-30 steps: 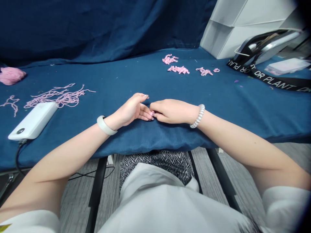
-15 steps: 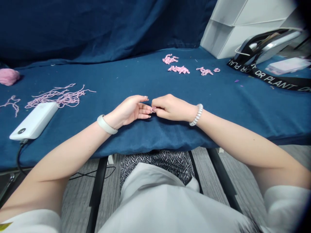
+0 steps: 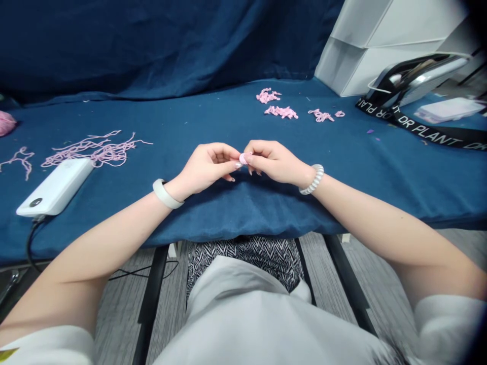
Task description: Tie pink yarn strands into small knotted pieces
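A small piece of pink yarn (image 3: 243, 158), too small to be made out clearly, is held between the two hands above a blue cloth-covered table (image 3: 361, 172). It is pinched by the thumb and forefinger of the right hand (image 3: 276, 163), and the fingertips of the left hand (image 3: 205, 167) seem pressed against it. Loose pink yarn strands (image 3: 91, 152) are laid beside a white power bank (image 3: 55, 187).
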The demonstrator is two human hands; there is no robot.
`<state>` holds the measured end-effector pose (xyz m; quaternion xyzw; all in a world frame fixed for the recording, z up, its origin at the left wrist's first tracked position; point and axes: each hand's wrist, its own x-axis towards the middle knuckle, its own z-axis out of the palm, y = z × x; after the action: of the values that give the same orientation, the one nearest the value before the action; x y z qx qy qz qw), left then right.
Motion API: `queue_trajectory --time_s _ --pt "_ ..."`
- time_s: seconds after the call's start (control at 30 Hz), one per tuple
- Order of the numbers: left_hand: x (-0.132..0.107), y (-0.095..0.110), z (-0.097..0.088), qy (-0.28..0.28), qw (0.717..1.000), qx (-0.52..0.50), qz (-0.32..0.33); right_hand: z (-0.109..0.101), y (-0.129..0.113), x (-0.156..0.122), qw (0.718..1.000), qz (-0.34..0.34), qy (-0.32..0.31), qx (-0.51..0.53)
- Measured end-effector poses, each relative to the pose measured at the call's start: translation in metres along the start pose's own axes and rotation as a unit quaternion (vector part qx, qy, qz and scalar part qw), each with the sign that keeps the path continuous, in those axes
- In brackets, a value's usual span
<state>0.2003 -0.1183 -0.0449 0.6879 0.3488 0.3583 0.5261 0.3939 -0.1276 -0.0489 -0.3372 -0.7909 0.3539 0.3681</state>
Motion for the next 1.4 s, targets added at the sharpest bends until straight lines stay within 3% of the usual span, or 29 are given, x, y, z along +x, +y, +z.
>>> queue_trajectory --time_s 0.2,0.4,0.63,0.87,1.1,1.4 --pt "-0.006 -0.001 0.006 0.076 0.991 0.081 0.074 0.001 0.005 0.003 0.995 0.011 -0.023 0.099" --pt "-0.012 0.005 0.011 0.129 0.973 0.167 0.093 0.001 0.009 0.004 0.987 0.021 -0.048 0.153" --pt "-0.014 0.008 0.008 0.104 0.966 0.209 0.106 0.001 0.011 0.004 0.972 0.039 -0.064 0.223" --pt "-0.013 0.004 0.007 0.075 0.989 0.109 0.060 0.001 0.009 0.004 0.970 0.052 -0.070 0.226" --pt "-0.014 0.008 0.008 0.063 0.995 0.060 0.044 0.001 0.006 0.004 0.968 0.056 -0.066 0.236" --pt "-0.013 0.008 0.011 0.085 0.994 0.065 0.037 0.002 0.007 0.004 0.969 0.054 -0.058 0.235"
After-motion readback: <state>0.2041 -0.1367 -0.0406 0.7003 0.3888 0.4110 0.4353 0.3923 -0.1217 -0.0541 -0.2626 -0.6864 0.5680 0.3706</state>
